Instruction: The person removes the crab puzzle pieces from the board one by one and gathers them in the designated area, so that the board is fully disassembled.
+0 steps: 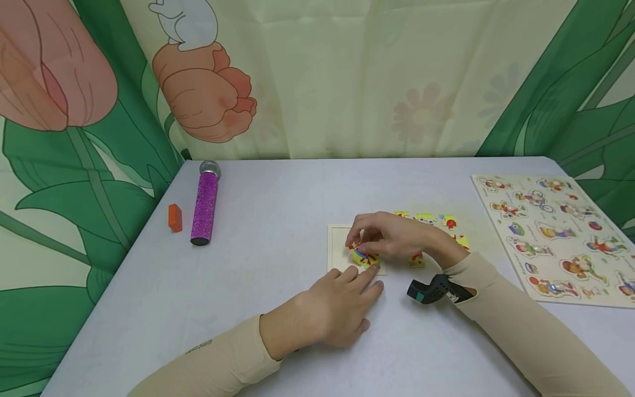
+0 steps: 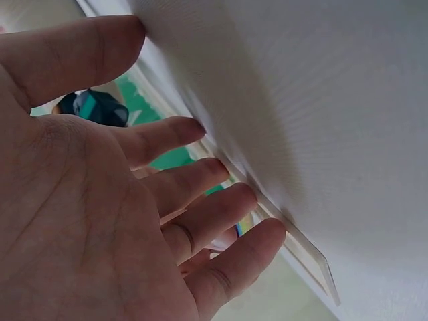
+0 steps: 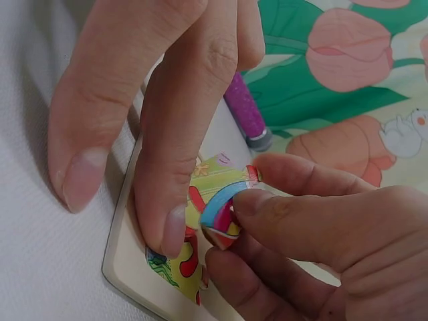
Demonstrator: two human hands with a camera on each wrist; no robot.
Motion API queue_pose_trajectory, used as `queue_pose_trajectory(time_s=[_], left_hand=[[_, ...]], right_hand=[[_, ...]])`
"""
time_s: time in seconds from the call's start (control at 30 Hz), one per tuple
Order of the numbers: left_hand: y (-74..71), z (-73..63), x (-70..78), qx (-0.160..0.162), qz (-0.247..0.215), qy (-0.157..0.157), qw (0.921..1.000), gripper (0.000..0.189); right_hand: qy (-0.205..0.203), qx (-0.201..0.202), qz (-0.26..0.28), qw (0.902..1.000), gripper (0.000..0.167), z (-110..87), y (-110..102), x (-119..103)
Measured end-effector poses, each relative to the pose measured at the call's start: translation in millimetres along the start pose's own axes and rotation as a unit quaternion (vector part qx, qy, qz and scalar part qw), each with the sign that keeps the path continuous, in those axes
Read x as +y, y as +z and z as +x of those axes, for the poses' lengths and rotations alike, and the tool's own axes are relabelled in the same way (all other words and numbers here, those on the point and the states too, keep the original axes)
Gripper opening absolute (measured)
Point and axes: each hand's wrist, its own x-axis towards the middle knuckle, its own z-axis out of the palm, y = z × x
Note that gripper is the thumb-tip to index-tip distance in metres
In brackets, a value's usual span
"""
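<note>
My right hand (image 1: 392, 234) pinches a small jigsaw piece (image 3: 221, 210) with a blue arc between thumb and fingers, over a cream puzzle board (image 1: 337, 237). Yellow-green jigsaw pieces (image 3: 175, 274) lie on the board at its near side, close by the held one. My left hand (image 1: 337, 311) rests at the board's near edge, palm down. Its fingers are extended; in the right wrist view one fingertip (image 3: 175, 231) presses on a piece there. From the left wrist view, the thumb (image 2: 87, 57) stands apart from the other fingers.
Several more yellow jigsaw pieces (image 1: 448, 222) lie right of the board, partly behind my right hand. A large picture board (image 1: 555, 237) with figures lies at the table's right. A purple glitter microphone (image 1: 204, 207) and an orange block (image 1: 175, 218) are on the left.
</note>
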Motion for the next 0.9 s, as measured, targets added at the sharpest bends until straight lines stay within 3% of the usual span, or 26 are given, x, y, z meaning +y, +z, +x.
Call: queue_pose_trajectory(time_s=[0.43, 0.9], left_hand=[[-0.3, -2.3, -1.5, 0.012, 0.006, -0.001, 0.9999, 0.07], [0.9, -0.4, -1.8, 0.009, -0.009, 0.003, 0.9999, 0.068]], right_hand=[[-0.023, 0.011, 0.001, 0.9997, 0.019, -7.4, -6.4, 0.3], [0.017, 0.055, -0.009, 0.9983, 0.013, -25.9, -12.6, 1.8]])
